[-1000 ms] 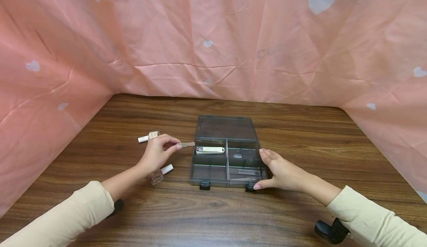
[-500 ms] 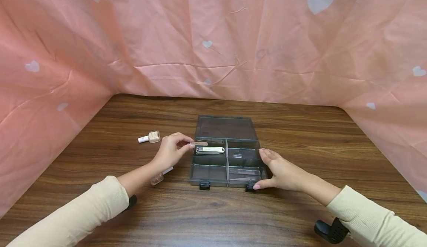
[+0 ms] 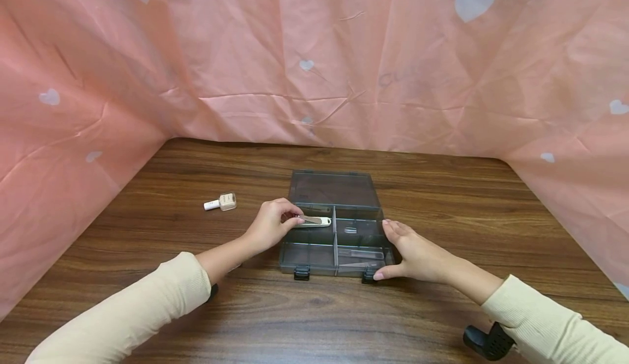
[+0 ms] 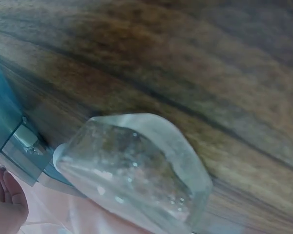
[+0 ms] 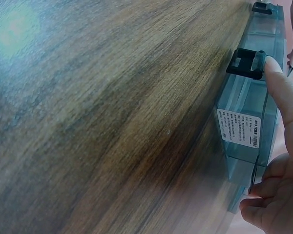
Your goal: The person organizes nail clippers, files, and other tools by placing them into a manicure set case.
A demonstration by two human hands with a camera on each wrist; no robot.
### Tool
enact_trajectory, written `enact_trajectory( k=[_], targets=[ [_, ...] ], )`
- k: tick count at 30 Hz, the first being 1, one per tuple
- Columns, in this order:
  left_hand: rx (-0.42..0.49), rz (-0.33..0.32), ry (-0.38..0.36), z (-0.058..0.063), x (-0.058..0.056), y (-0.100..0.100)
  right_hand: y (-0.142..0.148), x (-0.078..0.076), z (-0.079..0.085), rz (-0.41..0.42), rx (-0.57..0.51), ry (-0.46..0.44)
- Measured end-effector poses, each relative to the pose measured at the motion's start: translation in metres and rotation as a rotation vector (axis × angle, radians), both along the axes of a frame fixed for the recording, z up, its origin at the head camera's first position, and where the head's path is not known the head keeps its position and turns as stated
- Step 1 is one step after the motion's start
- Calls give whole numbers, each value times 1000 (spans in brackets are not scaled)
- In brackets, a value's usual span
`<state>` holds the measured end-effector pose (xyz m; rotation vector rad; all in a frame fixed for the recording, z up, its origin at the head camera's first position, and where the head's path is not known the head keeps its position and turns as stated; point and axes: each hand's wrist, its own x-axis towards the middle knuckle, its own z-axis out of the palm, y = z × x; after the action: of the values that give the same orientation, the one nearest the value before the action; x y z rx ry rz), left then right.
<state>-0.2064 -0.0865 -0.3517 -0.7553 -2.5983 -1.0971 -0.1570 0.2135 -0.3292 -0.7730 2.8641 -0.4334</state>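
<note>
My left hand [image 3: 272, 226] pinches a small nail clipper [image 3: 312, 220] between thumb and fingers, over the back left compartment of a smoky clear organizer box [image 3: 318, 270]. Below it in that compartment lies a larger white-and-silver nail clipper [image 3: 325, 222], partly covered by the hand. My right hand [image 3: 419, 255] holds the box's front right corner, thumb by a black latch [image 5: 245, 64] and fingers along the side wall. In the left wrist view, a glittery nail polish bottle [image 4: 129, 168] looms close; my left arm mostly hides it in the head view.
A pale nail polish bottle [image 3: 227, 201] with a white cap lies left of the box. The box's lid [image 3: 334, 188] is folded back behind it. Thin flat tools [image 3: 361, 254] lie in the front right compartment. A pink curtain [image 3: 314, 107] rises behind the wooden table.
My left hand has moved right with the small nail clipper, from left of the box to above the larger nail clipper. The right hand stays on the box.
</note>
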Motion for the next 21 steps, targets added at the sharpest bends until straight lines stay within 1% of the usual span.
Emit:
enact_trajectory(
  k=[4, 10, 15, 17, 21],
  targets=[
    [-77, -37, -2, -1, -3, 5, 0, 0, 0, 1, 2, 3],
    [-232, -101, 5, 2, -9, 9, 0, 0, 0, -9, 0, -11],
    [-338, -159, -41, 8, -14, 11, -1, 0, 0, -11, -1, -9],
    [-372, -174, -66, 11, -16, 11, -1, 0, 0, -11, 0, -8],
    [-429, -198, -89, 16, -17, 12, -1, 0, 0, -8, 1, -3]
  ],
)
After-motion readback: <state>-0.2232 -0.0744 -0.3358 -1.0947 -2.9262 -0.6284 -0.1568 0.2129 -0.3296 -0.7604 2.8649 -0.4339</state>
